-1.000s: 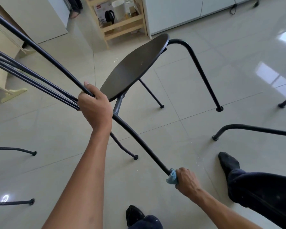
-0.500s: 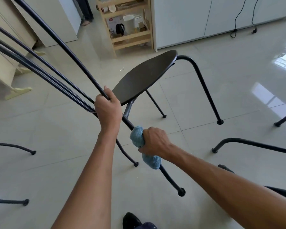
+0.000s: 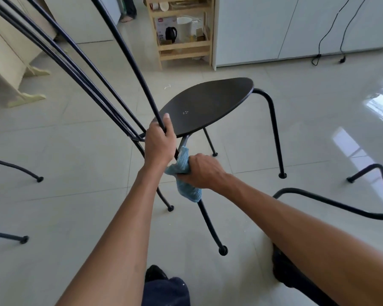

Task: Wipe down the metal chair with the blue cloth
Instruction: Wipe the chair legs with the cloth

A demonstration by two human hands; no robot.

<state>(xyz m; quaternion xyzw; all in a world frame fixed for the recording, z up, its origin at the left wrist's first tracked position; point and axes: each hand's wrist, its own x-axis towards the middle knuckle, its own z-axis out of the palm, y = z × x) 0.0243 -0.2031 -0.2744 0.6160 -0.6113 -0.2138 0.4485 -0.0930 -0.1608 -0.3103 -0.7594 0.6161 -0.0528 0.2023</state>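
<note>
A black metal chair with a dark oval seat and thin rod legs stands on the tiled floor, its wire backrest rising to the upper left. My left hand grips a backrest rod just where it meets the seat. My right hand is closed around the blue cloth, which is wrapped about the upper part of the near rear leg, right under the seat. The cloth's tail hangs below my fist. The leg runs down to its round foot.
Legs of other black chairs reach in at the left and right. A wooden shelf unit with a kettle stands by white cabinets at the back. Cables trail on the floor. My dark-socked feet are near the bottom.
My right hand slid the cloth from the foot of the rear leg up to just below the seat. The view has shifted, with the chair seat now lower and more central.
</note>
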